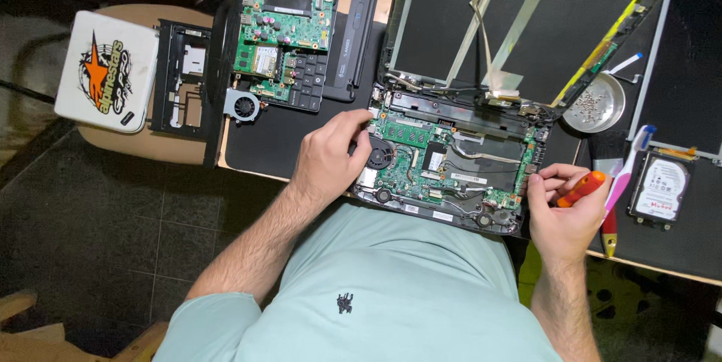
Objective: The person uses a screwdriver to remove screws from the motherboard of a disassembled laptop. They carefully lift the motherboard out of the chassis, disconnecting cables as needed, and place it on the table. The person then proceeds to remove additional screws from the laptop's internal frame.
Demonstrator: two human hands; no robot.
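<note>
An opened laptop base (451, 174) with its green circuit board exposed lies on the desk in front of me. My left hand (331, 155) rests on its left edge, fingers curled beside the round black fan (380, 156). My right hand (564, 208) sits at the base's right edge, closed around an orange-handled screwdriver (580, 189). The laptop's lid shell (519, 24), screen removed, stands open behind the base with loose flat cables and tape across it.
A second green board (286, 24) with a small fan lies on a keyboard at the upper left. A metal dish of screws (594, 102), a toothbrush (628, 166), a hard drive (660, 189) and a screen panel (688, 69) lie right. A white case (105, 69) sits on a stool.
</note>
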